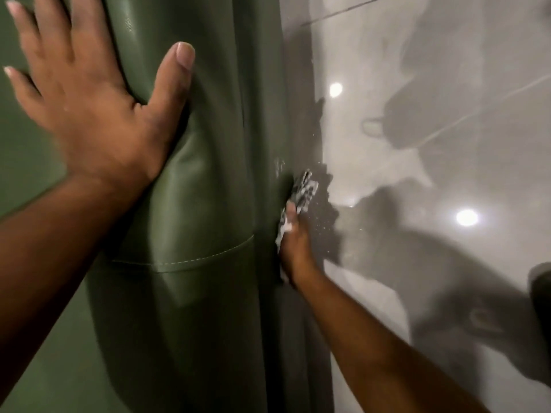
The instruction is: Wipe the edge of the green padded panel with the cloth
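The green padded panel (202,204) fills the left and middle of the view, with a stitched seam across it low down. My left hand (89,102) lies flat on its rounded top, fingers spread, thumb over the curve. At the panel's right edge my right hand (293,242) grips a white and dark patterned cloth (305,189) and presses it against the side. Part of the cloth is hidden under the fingers. Small wet specks show on the panel just above the cloth.
To the right of the panel lies a glossy grey tiled floor (432,84) with light reflections, dark shadows and scattered droplets near the cloth. A dark object (541,290) sits at the right border.
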The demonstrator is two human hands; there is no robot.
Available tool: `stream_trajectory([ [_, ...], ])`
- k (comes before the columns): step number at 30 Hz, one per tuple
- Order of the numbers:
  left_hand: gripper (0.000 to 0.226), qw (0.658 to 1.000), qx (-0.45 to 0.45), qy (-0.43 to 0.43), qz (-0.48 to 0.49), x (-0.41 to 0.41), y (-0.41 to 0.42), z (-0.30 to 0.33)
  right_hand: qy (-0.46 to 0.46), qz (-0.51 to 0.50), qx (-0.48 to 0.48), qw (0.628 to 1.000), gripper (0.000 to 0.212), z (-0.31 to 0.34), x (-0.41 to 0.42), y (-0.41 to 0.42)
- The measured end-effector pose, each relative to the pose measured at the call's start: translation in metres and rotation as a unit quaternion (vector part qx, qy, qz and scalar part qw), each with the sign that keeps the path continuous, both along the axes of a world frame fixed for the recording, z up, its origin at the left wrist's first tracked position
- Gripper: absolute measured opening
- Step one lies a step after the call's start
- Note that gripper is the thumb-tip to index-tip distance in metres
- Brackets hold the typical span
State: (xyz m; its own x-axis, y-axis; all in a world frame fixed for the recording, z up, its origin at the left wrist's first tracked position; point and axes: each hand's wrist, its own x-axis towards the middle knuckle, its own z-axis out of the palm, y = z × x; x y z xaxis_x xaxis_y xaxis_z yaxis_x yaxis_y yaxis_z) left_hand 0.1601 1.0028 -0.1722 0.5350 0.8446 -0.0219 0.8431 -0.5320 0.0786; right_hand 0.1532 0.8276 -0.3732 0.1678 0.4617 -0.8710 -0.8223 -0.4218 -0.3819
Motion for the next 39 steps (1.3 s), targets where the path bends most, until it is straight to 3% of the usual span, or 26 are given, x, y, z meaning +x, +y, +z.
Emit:
stream_trajectory([
  [3, 0.104, 0.999, 0.005, -0.044, 0.005, -0.002, -0.003, -0.001, -0.016, -0.032, 0.071, 0.997, 0.058, -0.011, 0.037, 0.054],
  [7, 0.102, 0.999, 0.03, -0.026, 0.017, -0.001, -0.004, -0.004, -0.143, -0.056, 0.13, 0.98, 0.064, 0.011, 0.062, 0.089],
  [9, 0.101, 0.999, 0.017, -0.047, 0.017, -0.002, -0.003, -0.005, -0.189, -0.061, 0.154, 0.968, 0.052, 0.025, 0.048, 0.076],
  [12, 0.098, 0.998, 0.006, -0.068, 0.014, -0.005, -0.002, -0.009, -0.235, 0.001, 0.182, 0.955, 0.068, 0.029, -0.001, 0.019],
  [16, 0.106, 0.998, 0.023, -0.046, 0.036, -0.01, 0.009, -0.015, -0.064, 0.007, 0.091, 0.994, 0.108, 0.0, -0.044, -0.045],
  [22, 0.099, 0.996, 0.039, -0.075, 0.022, -0.008, 0.003, -0.015, 0.056, -0.044, 0.029, 0.997, 0.098, -0.031, -0.019, 0.001],
  [25, 0.103, 0.997, 0.059, -0.052, 0.011, -0.002, -0.003, -0.009, 0.02, -0.022, 0.066, 0.997, 0.091, -0.031, 0.02, 0.047],
  [29, 0.096, 0.996, 0.091, -0.018, 0.013, 0.004, -0.013, -0.006, -0.167, 0.007, 0.112, 0.979, 0.094, -0.015, 0.066, 0.109],
  [32, 0.096, 0.993, 0.113, 0.001, 0.037, 0.009, -0.02, -0.003, -0.236, -0.041, 0.145, 0.96, 0.084, 0.004, 0.058, 0.108],
  [34, 0.096, 0.992, 0.121, 0.004, 0.043, 0.012, -0.023, -0.003, -0.279, -0.013, 0.191, 0.941, 0.072, 0.015, 0.037, 0.077],
  [36, 0.096, 0.992, 0.116, 0.0, 0.047, 0.013, -0.025, -0.002, -0.271, 0.03, 0.221, 0.937, 0.071, 0.019, 0.008, 0.029],
  [39, 0.094, 0.992, 0.119, 0.002, 0.049, 0.011, -0.02, -0.001, -0.15, 0.045, 0.171, 0.973, 0.091, 0.008, -0.022, -0.03],
])
